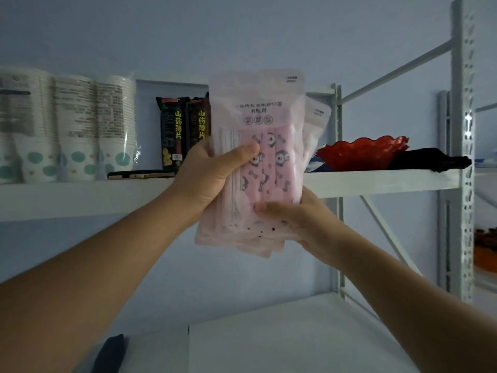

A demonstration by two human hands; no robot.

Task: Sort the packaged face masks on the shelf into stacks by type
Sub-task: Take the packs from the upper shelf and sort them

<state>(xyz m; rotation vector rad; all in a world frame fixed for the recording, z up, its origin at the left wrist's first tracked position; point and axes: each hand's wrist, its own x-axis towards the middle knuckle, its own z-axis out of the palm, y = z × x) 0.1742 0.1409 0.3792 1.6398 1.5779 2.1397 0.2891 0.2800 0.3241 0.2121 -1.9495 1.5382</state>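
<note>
While both hands clasp it, a bundle of pink face-mask packs (269,125) stands upright in the air between them.

The left hand (212,179) grips the bundle's left edge about halfway up, its thumb (242,154) laid across the printed front and the other fingers hidden behind. The right hand (298,222) holds the lower right corner, thumb pressed flat across the bottom of the front pack, fingers curled out of sight at the back. Several packs lie fanned together, their lower edges stepped just under the right thumb. One more pack top shows behind, beyond the right hand; whether it is held too I cannot tell. Beyond the hands runs a white shelf (376,181): paper cups (75,130) and dark snack packets (183,130) past the left hand, a red bowl (360,152) past the right.
</note>
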